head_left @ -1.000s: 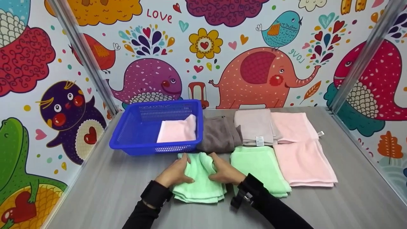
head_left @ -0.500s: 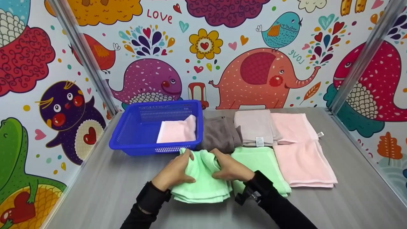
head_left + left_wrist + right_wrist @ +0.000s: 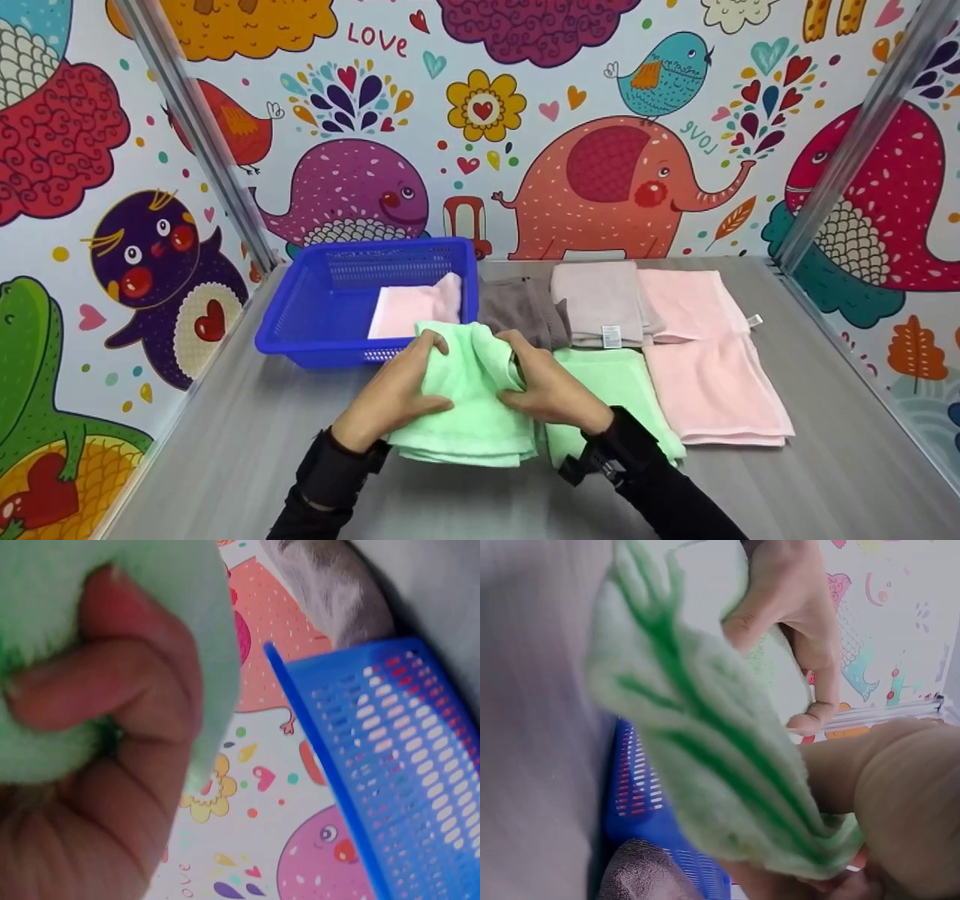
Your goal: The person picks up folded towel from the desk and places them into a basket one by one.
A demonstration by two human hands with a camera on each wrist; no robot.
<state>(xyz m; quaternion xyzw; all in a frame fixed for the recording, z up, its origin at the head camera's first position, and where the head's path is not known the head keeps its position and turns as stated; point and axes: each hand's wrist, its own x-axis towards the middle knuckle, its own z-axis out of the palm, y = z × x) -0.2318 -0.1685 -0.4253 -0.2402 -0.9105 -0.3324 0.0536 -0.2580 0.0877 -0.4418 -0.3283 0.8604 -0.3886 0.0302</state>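
Gripping a folded green towel (image 3: 476, 382) from both sides with left hand (image 3: 397, 390) and right hand (image 3: 551, 386), near the centre of the head view, just below the middle. Pinched with thumbs on the near face and fingers round the upper sides; held apparently above the table (image 3: 225, 427), with layered lower edges hanging loose.

Looks light, soft and limp, probably fluffy enough not to slip, with nothing to break. Likely to sag or unfold along the bottom; best taken by both sides with every layer caught. In the right wrist view, bunched into deep creases.

Overlapping in the head view, toward the left, with the rim of a blue basket (image 3: 315, 349), seen with a pink cloth (image 3: 412, 309) inside, near its right wall. Surrounded, right of centre, by a grey-brown towel (image 3: 521, 311) just beside the basket, a labelled light grey towel (image 3: 596, 300), a far pink towel (image 3: 686, 300), a near pink towel (image 3: 716, 390) and a second green towel (image 3: 607, 390).

Spread out on smooth-looking grey; closed in by cartoon-printed walls (image 3: 585, 75) and, at upper left and upper right, by metal posts (image 3: 201, 150).
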